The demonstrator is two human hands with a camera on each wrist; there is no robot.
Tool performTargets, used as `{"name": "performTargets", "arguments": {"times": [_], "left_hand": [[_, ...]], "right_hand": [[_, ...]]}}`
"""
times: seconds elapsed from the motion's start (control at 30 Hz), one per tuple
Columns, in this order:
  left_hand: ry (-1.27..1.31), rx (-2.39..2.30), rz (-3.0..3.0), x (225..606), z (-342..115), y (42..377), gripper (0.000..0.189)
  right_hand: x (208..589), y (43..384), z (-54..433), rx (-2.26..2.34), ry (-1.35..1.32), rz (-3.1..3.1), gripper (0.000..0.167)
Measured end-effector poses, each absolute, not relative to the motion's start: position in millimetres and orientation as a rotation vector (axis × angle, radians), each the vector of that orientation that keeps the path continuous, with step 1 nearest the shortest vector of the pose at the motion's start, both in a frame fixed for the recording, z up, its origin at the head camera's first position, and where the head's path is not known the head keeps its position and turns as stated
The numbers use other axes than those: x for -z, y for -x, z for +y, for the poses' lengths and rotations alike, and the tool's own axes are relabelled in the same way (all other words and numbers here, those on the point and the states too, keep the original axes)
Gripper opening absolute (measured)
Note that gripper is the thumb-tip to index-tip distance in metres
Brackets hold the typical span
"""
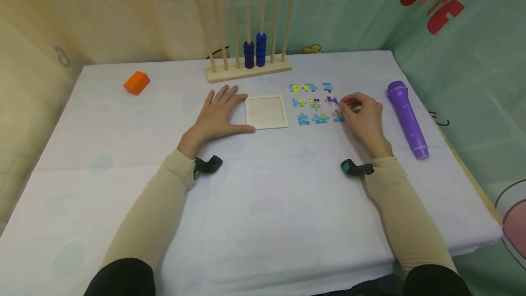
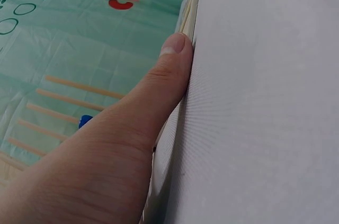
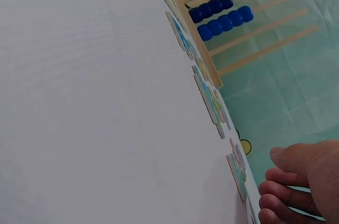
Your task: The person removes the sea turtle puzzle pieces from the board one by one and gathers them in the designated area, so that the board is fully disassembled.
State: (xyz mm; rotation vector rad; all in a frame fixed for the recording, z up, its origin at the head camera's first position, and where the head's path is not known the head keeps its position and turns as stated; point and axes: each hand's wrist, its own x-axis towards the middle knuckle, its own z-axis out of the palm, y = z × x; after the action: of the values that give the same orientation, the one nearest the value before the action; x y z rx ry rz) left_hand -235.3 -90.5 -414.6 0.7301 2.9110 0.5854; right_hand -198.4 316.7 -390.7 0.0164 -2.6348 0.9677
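A shallow square wooden tray (image 1: 266, 112) lies flat in the middle of the table. At its left side my left hand (image 1: 219, 115) is spread, with the thumb at the lower left corner and the index finger at the upper left one. The left wrist view shows the thumb (image 2: 172, 62) against the tray's edge. To the right of the tray, jigsaw pieces (image 1: 320, 118) in blue, yellow, green and purple lie apart in three rows. Beside the right-hand column is my right hand (image 1: 363, 115), fingers loosely bent. Nothing shows between its thumb and fingers (image 3: 283, 201).
A wooden counting rack (image 1: 248, 73) with upright pegs and dark blue beads stands at the back. An orange block (image 1: 137, 82) sits at the back left. To the right of my right hand lies a purple microphone-shaped object (image 1: 408, 120). Printed curtains hang behind the table.
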Motion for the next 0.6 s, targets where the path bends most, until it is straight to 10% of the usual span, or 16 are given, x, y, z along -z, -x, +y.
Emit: {"name": "performTargets", "arguments": {"times": [0.6], "left_hand": [[-0.733,-0.577,2.91,413.0,-90.5,235.0,0.109]], "right_hand": [[389.5,200.0,319.5,-0.769,-0.294,-2.835,0.085]]}}
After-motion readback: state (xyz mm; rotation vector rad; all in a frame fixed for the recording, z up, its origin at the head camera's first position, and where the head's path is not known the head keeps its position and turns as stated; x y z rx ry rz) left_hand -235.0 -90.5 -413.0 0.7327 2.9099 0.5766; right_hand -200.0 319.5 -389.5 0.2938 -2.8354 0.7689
